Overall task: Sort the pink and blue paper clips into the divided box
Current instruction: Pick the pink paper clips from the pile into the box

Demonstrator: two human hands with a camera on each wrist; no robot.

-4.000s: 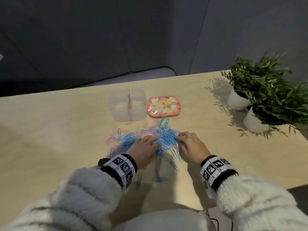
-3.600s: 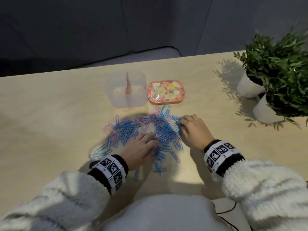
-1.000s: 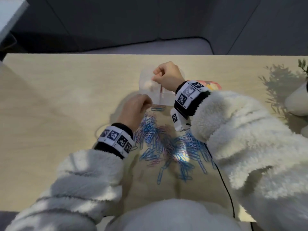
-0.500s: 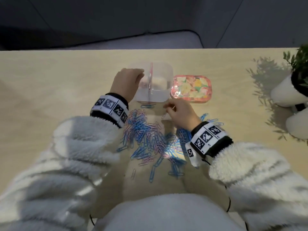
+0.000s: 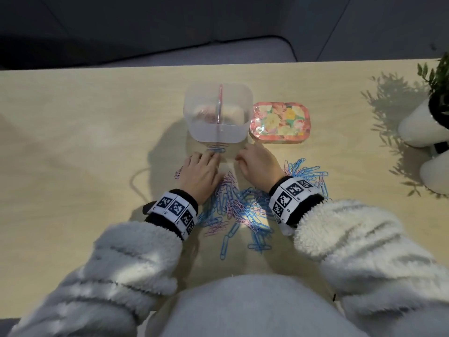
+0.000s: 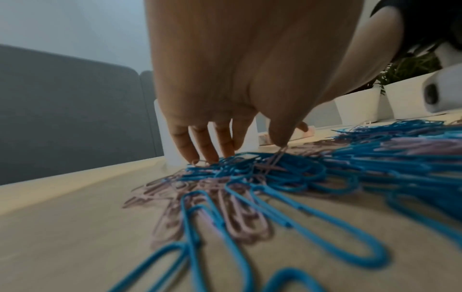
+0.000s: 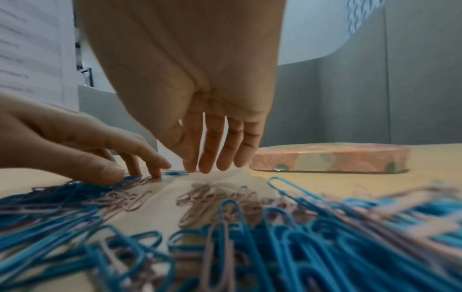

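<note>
The clear divided box (image 5: 194, 132) stands at the table's far middle, with a pink divider (image 5: 220, 100) and pink clips (image 5: 202, 112) in its left half. A mixed pile of pink and blue paper clips (image 5: 243, 205) lies in front of it, under and between my wrists. My left hand (image 5: 206, 158) rests with straight fingers (image 6: 207, 152) on the pile's far edge, beside a lone blue clip (image 5: 216, 150). My right hand (image 5: 243, 156) hovers just right of it, fingers (image 7: 207, 162) straight and pointing down at bare table. Neither hand plainly holds a clip.
A floral pink tin (image 5: 280, 122) sits against the box's right side. Two white plant pots (image 5: 418, 127) stand at the far right edge. A thin cable (image 5: 136, 183) curls on the table left of my left wrist.
My left hand has come back from the box's left half down to the clips in front of it. My right hand stays near the pile's far edge, its pinch now relaxed.
</note>
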